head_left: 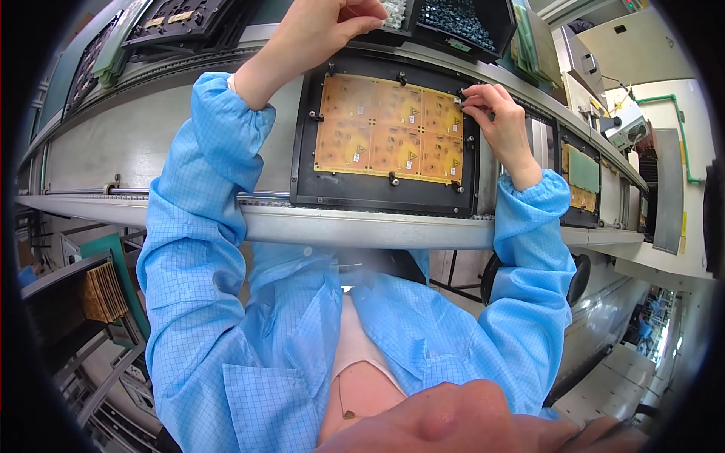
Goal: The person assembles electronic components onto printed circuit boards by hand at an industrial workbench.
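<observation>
Across the long silver metal conveyor [362, 228], head view: flat black rectangular carrier [308, 175], holding the yellow-orange rectangular circuit panel [396, 130]. Panel lies flat, slightly skewed in the frame, inset from all four carrier edges. Surface split into six blocks, two rows of three; dark brown specks and patches all over, small white rectangular labels, black triangle marks, thin pale dividing lines. Upper left part looks hazy with glare; fine detail too small to read. Small black clips stand round the panel's border, e.g. one at the near edge [393, 179] and one at the far edge [402, 78].

Right hand [498, 124] at the carrier's far right corner, thumb and fingertips nearly together by the panel's corner; cannot tell whether they grip a clip or only touch there. Left hand [321, 30] beyond the carrier's far edge, thumb and fingers drawn together beside the small white parts [394, 13]; cannot tell if a piece is between them.

Just right of those parts, black open plastic bin [504, 30] of small dark blue-grey pieces [457, 20]. Toward the conveyor's right end, second black carrier [566, 211] with orange board, green rectangular sheet [583, 170] over part of it.
</observation>
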Motion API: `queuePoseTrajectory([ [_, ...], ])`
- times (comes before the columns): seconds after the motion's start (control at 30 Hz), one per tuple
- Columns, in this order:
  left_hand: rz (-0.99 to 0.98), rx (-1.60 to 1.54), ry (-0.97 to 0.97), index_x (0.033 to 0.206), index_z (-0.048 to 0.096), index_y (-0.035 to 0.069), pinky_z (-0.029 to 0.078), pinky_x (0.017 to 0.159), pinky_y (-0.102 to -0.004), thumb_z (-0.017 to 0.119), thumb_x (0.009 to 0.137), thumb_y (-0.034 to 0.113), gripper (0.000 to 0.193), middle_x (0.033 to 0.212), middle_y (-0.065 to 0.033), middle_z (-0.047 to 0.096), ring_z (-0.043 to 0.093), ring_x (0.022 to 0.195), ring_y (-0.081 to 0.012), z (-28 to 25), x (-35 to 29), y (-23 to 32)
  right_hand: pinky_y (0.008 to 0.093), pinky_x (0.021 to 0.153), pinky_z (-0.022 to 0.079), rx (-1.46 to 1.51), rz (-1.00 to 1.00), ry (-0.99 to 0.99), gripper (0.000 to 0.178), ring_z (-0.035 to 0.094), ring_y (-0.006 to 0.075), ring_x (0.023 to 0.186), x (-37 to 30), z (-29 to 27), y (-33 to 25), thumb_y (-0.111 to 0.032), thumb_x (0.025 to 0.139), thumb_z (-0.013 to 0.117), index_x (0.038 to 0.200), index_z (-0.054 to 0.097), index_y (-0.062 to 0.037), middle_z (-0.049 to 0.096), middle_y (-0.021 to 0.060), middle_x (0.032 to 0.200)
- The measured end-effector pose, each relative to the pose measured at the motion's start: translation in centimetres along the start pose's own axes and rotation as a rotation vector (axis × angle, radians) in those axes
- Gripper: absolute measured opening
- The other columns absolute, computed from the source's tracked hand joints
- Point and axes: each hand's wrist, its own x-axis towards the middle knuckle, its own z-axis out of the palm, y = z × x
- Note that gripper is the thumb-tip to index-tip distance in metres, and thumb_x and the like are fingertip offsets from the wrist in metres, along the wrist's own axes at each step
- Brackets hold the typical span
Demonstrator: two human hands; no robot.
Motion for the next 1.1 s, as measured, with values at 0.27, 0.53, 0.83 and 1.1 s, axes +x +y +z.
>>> queuePoseTrajectory([
  [0.27, -0.084, -0.138, -0.164, 0.103, 0.070, 0.002, 0.056, 0.075, -0.0237, 0.067, 0.095, 0.011, 0.012, 0.092, -0.0017, 0.071, 0.068, 0.084, -0.0093, 0.5, -2.0, -1.5, 0.0290, 0.073, 0.058, -0.116, -0.240, -0.130, 0.026, 0.070, 0.0211, 0.084, 0.7, -0.7, 0.2, 0.005, 0.087, 0.066, 0.112, 0.066, -0.0024, 0.063, 0.0108, 0.092],
  [0.53, -0.172, -0.179, -0.265, 0.093, 0.070, 0.001, 0.051, 0.068, -0.0277, 0.072, 0.087, 0.013, 0.014, 0.078, -0.0068, 0.071, 0.064, 0.072, -0.0111, 1.0, -5.5, -0.8, 0.0288, 0.068, 0.057, -0.007, 0.160, 0.075, 0.023, 0.070, 0.0174, 0.072, -1.2, 0.2, 3.0, -0.002, 0.096, 0.057, 0.118, 0.064, -0.0034, 0.071, 0.0108, 0.081],
  [0.83, -0.293, -0.288, -0.392, 0.097, 0.072, -0.003, 0.056, 0.067, -0.0281, 0.070, 0.089, 0.009, 0.015, 0.081, -0.0099, 0.074, 0.071, 0.070, -0.0134, 1.3, -5.9, -0.3, 0.0275, 0.069, 0.055, 0.122, 0.118, 0.008, 0.015, 0.069, 0.0137, 0.078, 2.8, 0.6, -0.5, -0.003, 0.094, 0.061, 0.107, 0.068, -0.0008, 0.071, 0.0106, 0.089],
  [1.1, -0.393, -0.254, -0.396, 0.094, 0.069, -0.003, 0.054, 0.067, -0.0220, 0.069, 0.092, 0.006, 0.009, 0.080, -0.0041, 0.070, 0.066, 0.070, -0.0074, 2.6, -4.5, 0.5, 0.0403, 0.084, 0.050, -0.518, -0.223, 0.138, 0.013, 0.060, 0.0305, 0.093, 11.7, 0.3, 1.3, -0.018, 0.083, 0.075, 0.089, 0.076, -0.0064, 0.065, 0.0096, 0.086],
])
